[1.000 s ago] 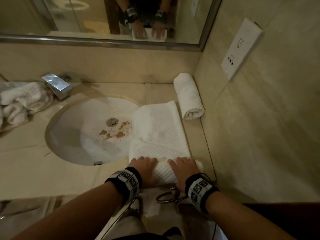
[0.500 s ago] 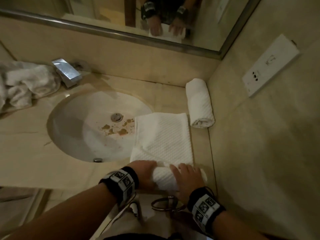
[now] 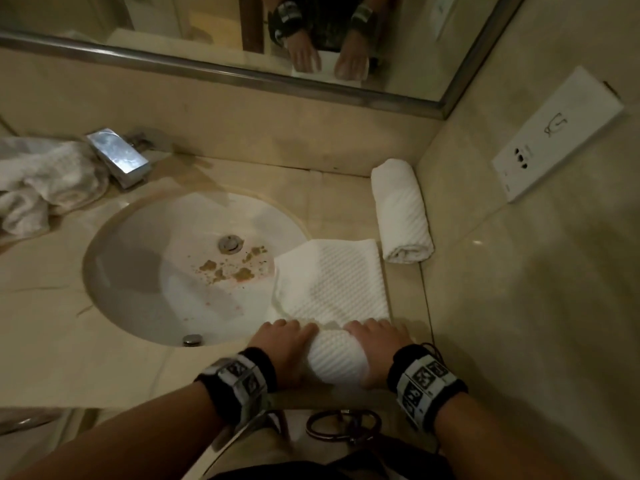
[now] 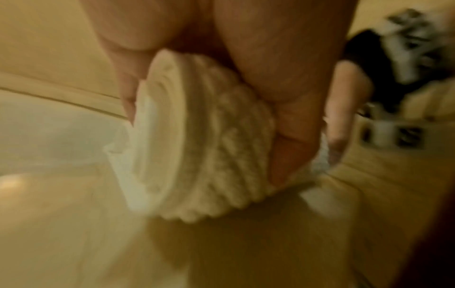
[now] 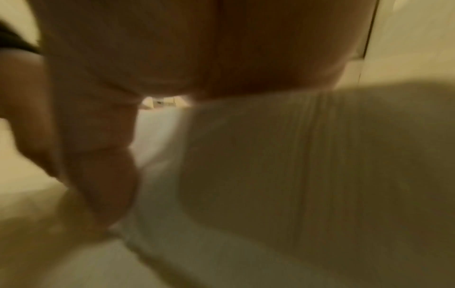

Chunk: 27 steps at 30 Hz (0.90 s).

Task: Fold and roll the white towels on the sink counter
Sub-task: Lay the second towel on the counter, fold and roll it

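Observation:
A white waffle towel (image 3: 332,282) lies folded into a strip on the counter, its left edge hanging over the sink (image 3: 145,271). Its near end is a thick roll (image 3: 336,362). My left hand (image 3: 285,346) grips the roll's left end and my right hand (image 3: 377,346) grips its right end, fingers curved over the top. In the left wrist view the spiral end of the roll (image 4: 157,136) shows, with the thumb (image 4: 290,126) pressed on the roll. The right wrist view is blurred, with the towel (image 5: 295,165) under the palm. A finished towel roll (image 3: 401,216) lies by the right wall.
A heap of loose white towels (image 3: 41,181) sits at the far left beside the chrome faucet (image 3: 117,157). The basin has brown stains near the drain (image 3: 230,244). A mirror runs along the back. A socket plate (image 3: 554,140) is on the right wall. A metal ring (image 3: 343,429) hangs below the counter edge.
The roll under my hands has grown thicker and moved away from me, and the flat part of the towel is shorter. Both hands have shifted over the roll.

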{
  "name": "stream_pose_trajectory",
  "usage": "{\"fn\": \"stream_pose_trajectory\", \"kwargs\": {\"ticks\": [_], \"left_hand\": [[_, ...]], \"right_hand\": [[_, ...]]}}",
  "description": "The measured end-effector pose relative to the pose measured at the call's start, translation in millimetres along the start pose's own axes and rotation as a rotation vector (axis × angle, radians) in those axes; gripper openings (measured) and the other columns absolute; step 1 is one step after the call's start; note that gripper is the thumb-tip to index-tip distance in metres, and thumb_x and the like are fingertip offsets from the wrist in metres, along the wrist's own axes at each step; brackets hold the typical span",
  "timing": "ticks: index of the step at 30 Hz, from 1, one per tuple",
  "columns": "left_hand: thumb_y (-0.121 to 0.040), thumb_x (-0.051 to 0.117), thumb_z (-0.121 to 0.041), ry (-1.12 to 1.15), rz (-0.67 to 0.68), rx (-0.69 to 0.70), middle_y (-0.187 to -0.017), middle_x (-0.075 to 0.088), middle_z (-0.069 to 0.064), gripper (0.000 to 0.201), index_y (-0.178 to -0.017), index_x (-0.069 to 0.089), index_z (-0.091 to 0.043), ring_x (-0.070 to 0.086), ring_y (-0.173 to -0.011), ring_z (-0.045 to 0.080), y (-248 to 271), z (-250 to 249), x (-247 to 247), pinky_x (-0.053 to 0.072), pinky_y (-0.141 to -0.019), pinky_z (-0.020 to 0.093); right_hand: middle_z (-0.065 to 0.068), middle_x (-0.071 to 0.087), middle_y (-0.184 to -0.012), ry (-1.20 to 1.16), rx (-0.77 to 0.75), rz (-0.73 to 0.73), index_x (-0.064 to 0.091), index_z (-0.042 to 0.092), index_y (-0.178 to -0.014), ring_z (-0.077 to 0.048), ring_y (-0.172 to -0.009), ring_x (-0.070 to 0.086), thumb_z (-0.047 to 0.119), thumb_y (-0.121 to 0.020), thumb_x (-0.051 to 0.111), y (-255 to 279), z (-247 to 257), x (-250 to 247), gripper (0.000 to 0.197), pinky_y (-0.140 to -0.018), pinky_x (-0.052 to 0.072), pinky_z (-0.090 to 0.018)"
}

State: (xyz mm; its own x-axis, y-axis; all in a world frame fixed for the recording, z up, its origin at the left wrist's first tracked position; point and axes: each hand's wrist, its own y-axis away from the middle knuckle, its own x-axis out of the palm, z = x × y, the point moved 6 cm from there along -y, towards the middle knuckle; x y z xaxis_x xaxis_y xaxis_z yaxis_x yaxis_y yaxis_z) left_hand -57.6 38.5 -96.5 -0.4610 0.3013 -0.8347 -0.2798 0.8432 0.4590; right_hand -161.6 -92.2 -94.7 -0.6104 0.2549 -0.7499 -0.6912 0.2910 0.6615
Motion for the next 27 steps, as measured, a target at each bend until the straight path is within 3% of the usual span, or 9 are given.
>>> {"fn": "stream_pose_trajectory", "kwargs": {"ticks": [3, 5, 10, 13, 15, 18, 22, 24, 27], "left_hand": [[-0.070, 0.069, -0.059, 0.192, 0.204, -0.062, -0.136, 0.050, 0.002, 0.081, -0.137, 0.032, -0.033, 0.050, -0.121, 0.023, -12.6, 12.5, -10.7, 0.041, -0.099, 0.035], [-0.070, 0.071, -0.056, 0.206, 0.275, -0.079, -0.139, 0.047, 0.002, 0.084, -0.139, 0.030, -0.033, 0.048, -0.123, 0.024, -14.1, 16.1, -12.1, 0.041, -0.099, 0.035], [-0.076, 0.061, -0.055, -0.155, -0.089, -0.054, -0.140, 0.035, 0.009, 0.085, -0.142, 0.014, -0.030, 0.037, -0.124, 0.032, 8.7, -5.6, 0.1, 0.031, -0.103, 0.048], [-0.086, 0.053, -0.043, -0.215, -0.096, -0.056, -0.139, 0.037, 0.014, 0.073, -0.144, 0.011, -0.027, 0.037, -0.124, 0.033, 14.5, -13.2, 8.5, 0.029, -0.102, 0.049], [-0.082, 0.058, -0.048, -0.138, -0.074, -0.028, -0.133, 0.045, 0.011, 0.070, -0.139, 0.021, -0.031, 0.044, -0.118, 0.031, 7.9, -10.4, -0.6, 0.036, -0.100, 0.048], [-0.074, 0.069, -0.053, 0.032, 0.057, -0.008, -0.130, 0.052, 0.001, 0.072, -0.134, 0.035, -0.032, 0.051, -0.117, 0.024, -8.3, -1.0, -18.7, 0.042, -0.100, 0.041], [-0.080, 0.073, -0.035, 0.145, 0.335, -0.027, -0.132, 0.056, 0.006, 0.066, -0.136, 0.044, -0.016, 0.055, -0.118, 0.023, -22.8, 8.7, -28.9, 0.044, -0.096, 0.032], [-0.079, 0.073, -0.037, 0.128, 0.306, -0.035, -0.127, 0.058, 0.006, 0.065, -0.133, 0.046, -0.016, 0.056, -0.115, 0.024, -19.5, 7.4, -30.0, 0.046, -0.094, 0.034], [-0.078, 0.064, -0.051, -0.081, 0.063, -0.099, -0.134, 0.043, 0.006, 0.073, -0.139, 0.030, -0.026, 0.043, -0.122, 0.029, -1.6, 2.7, -25.7, 0.037, -0.102, 0.045]], "right_hand": [[0.001, 0.039, -0.137, 0.068, 0.036, -0.155, 0.020, 0.035, -0.141, -0.026, -0.125, 0.038, 0.054, -0.065, 0.069, 4.1, 1.6, -3.5, 0.092, -0.104, 0.030, -0.050], [0.001, 0.041, -0.138, 0.085, 0.054, -0.164, 0.022, 0.032, -0.143, -0.026, -0.125, 0.039, 0.050, -0.069, 0.067, 5.5, 2.5, -0.8, 0.088, -0.105, 0.029, -0.048], [-0.002, 0.052, -0.127, 0.065, 0.016, 0.001, 0.035, 0.025, -0.133, -0.025, -0.117, 0.050, 0.045, -0.069, 0.073, -1.6, 6.1, -11.9, 0.077, -0.098, 0.040, -0.042], [-0.002, 0.058, -0.120, 0.029, -0.002, 0.191, 0.040, 0.024, -0.128, -0.022, -0.106, 0.058, 0.041, -0.067, 0.078, -8.7, 9.1, -14.4, 0.074, -0.088, 0.051, -0.036], [0.000, 0.059, -0.119, 0.031, 0.001, 0.242, 0.041, 0.026, -0.127, -0.020, -0.104, 0.059, 0.041, -0.064, 0.080, -11.2, 7.4, -16.0, 0.076, -0.088, 0.052, -0.036], [0.000, 0.053, -0.123, 0.029, -0.002, 0.140, 0.035, 0.030, -0.130, -0.022, -0.113, 0.053, 0.043, -0.061, 0.081, -8.9, 9.1, -24.8, 0.084, -0.094, 0.046, -0.041], [-0.001, 0.041, -0.136, 0.153, -0.001, -0.061, 0.021, 0.030, -0.142, -0.026, -0.125, 0.041, 0.058, -0.067, 0.071, -1.4, 19.6, -25.3, 0.095, -0.104, 0.028, -0.046], [-0.003, 0.046, -0.132, 0.121, -0.022, -0.068, 0.027, 0.027, -0.138, -0.026, -0.121, 0.045, 0.052, -0.070, 0.071, -2.8, 21.9, -25.0, 0.084, -0.104, 0.032, -0.044], [-0.002, 0.055, -0.126, 0.024, -0.049, 0.073, 0.034, 0.027, -0.133, -0.024, -0.113, 0.053, 0.045, -0.067, 0.076, -14.0, 17.8, -31.5, 0.081, -0.098, 0.044, -0.041]]}}
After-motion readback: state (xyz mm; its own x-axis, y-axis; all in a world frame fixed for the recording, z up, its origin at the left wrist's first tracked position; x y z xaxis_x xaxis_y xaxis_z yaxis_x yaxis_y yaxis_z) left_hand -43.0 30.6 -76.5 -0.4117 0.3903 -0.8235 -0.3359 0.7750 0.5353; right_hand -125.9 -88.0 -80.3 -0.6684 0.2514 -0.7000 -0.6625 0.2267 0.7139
